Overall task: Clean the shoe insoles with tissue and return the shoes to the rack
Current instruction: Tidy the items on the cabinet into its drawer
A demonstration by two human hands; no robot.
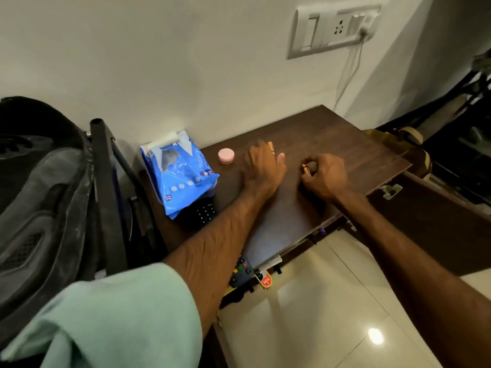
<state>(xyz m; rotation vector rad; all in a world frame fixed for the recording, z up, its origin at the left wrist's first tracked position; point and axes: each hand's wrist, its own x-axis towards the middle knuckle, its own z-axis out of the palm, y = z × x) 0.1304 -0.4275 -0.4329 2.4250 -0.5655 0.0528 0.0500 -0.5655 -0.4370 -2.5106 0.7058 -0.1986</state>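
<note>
**A:** What is hard to make out?

**B:** The left hand (pixel 263 166) is blurred. It lies palm down on the cabinet top (pixel 345 134) with its fingers stretched forward. A small orange piece (pixel 270 146) shows at their tips, but I cannot tell whether they pinch it.

**A:** And the right hand (pixel 326 173)?

**B:** Its fingers are curled round a small copper tube (pixel 307 170), mostly hidden in the fist.

**A:** Where is the tissue pack (pixel 180 176)?

**B:** It is blue and torn open, at the top's left end by the wall. Neither hand touches it. A pink tub (pixel 226 156) stands between it and the left fingers. Its near end covers part of a black keypad (pixel 204 213).
</note>
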